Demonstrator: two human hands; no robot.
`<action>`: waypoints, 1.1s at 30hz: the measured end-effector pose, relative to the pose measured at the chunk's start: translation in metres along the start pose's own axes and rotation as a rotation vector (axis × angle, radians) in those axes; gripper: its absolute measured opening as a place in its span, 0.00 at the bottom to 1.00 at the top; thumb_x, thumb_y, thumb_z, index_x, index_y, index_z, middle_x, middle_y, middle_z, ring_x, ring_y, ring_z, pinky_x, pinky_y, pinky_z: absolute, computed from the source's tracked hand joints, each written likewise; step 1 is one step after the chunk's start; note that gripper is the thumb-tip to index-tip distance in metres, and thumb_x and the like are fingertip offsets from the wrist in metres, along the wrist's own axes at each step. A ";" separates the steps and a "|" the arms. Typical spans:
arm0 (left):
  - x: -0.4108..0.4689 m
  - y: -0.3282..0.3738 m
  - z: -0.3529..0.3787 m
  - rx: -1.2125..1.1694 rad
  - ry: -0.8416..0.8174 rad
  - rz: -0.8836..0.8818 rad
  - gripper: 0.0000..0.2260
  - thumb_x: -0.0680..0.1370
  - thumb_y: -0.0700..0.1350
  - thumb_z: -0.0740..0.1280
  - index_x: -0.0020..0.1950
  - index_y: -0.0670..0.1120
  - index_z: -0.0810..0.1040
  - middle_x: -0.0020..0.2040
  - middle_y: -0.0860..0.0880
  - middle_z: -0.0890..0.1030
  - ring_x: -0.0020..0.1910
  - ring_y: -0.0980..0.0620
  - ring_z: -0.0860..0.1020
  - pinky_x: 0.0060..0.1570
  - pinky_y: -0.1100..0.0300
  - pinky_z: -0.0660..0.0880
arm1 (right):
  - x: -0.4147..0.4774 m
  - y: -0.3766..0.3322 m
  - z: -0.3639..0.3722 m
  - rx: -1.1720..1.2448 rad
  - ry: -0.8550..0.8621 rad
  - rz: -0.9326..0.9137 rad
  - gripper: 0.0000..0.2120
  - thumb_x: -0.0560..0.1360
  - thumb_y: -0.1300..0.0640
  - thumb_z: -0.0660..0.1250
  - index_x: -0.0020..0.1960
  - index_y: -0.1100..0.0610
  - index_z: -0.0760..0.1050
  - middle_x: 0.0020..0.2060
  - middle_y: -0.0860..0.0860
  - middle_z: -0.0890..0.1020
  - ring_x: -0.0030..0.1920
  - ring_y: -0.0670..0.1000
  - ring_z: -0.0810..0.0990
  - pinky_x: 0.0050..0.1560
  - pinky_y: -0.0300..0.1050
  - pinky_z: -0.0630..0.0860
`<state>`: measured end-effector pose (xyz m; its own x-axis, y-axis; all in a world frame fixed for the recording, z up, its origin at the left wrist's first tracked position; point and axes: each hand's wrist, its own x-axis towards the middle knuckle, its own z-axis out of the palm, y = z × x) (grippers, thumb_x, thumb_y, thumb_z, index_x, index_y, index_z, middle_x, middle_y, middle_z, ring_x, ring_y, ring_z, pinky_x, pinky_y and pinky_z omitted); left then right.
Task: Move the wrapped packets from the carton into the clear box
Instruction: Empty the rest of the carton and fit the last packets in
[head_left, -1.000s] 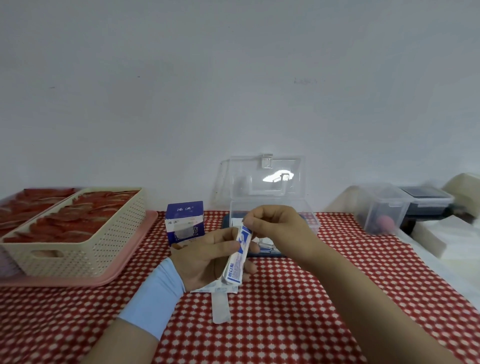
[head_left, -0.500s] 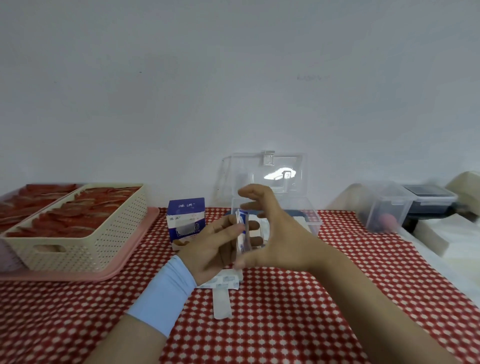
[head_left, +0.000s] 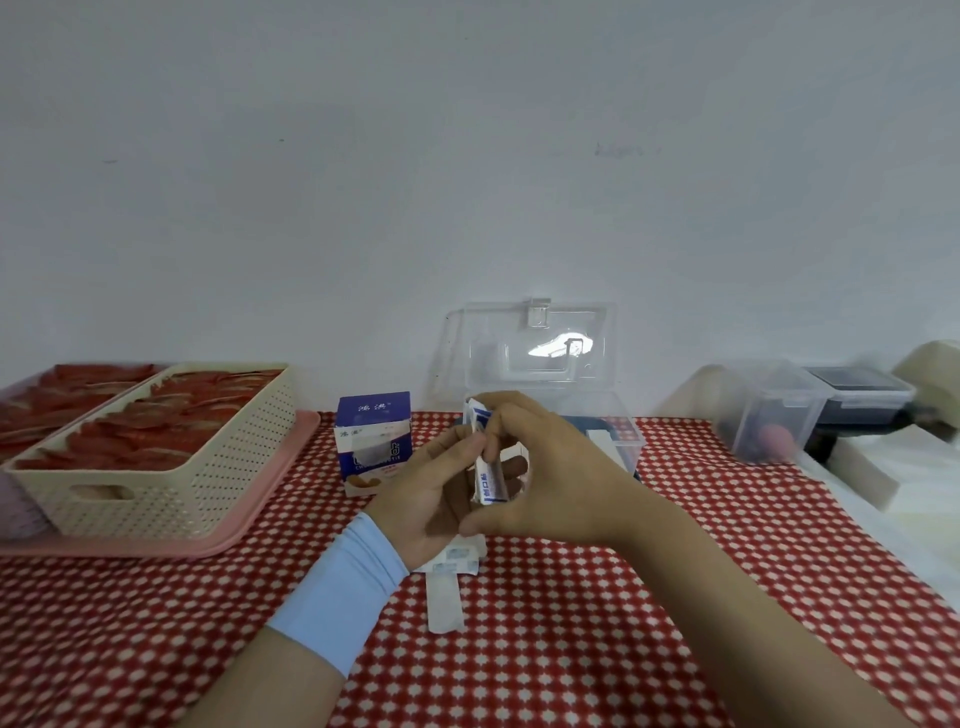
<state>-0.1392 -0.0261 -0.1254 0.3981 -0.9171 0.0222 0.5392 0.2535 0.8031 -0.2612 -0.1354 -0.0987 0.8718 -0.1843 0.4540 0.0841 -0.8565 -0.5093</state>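
Both hands pinch a small stack of wrapped packets, upright, at 6 o'clock of the clear box. Left hand and right hand grasp its edges. Likely light, thin, floppy, slippery; hold mid-stack.

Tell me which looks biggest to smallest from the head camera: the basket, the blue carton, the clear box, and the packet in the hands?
1. Basket
2. Clear box, counting its raised lid
3. Blue carton
4. Packet, though the hands hide part of it
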 end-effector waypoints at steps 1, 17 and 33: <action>-0.001 0.001 -0.001 0.004 -0.010 -0.008 0.11 0.74 0.42 0.66 0.53 0.42 0.83 0.50 0.41 0.84 0.46 0.45 0.85 0.40 0.53 0.82 | -0.001 0.000 -0.002 0.106 0.000 0.060 0.18 0.67 0.42 0.76 0.49 0.45 0.72 0.63 0.33 0.72 0.61 0.40 0.75 0.58 0.42 0.76; -0.011 0.001 0.000 0.173 -0.115 -0.210 0.17 0.74 0.42 0.65 0.62 0.42 0.76 0.49 0.39 0.84 0.39 0.45 0.83 0.36 0.57 0.81 | 0.001 0.020 -0.030 0.373 -0.082 0.302 0.07 0.79 0.59 0.67 0.48 0.61 0.82 0.40 0.47 0.86 0.42 0.46 0.85 0.45 0.37 0.79; 0.046 0.035 0.056 0.624 -0.155 -0.184 0.12 0.82 0.48 0.62 0.62 0.42 0.76 0.50 0.42 0.85 0.41 0.47 0.83 0.41 0.58 0.81 | 0.036 0.045 -0.130 0.149 0.032 0.413 0.02 0.74 0.60 0.74 0.45 0.57 0.86 0.33 0.50 0.85 0.29 0.46 0.77 0.27 0.37 0.66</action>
<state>-0.1435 -0.0766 -0.0634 0.2038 -0.9738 -0.1004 0.0395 -0.0943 0.9948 -0.2891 -0.2431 -0.0104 0.8318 -0.5135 0.2110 -0.1979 -0.6293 -0.7516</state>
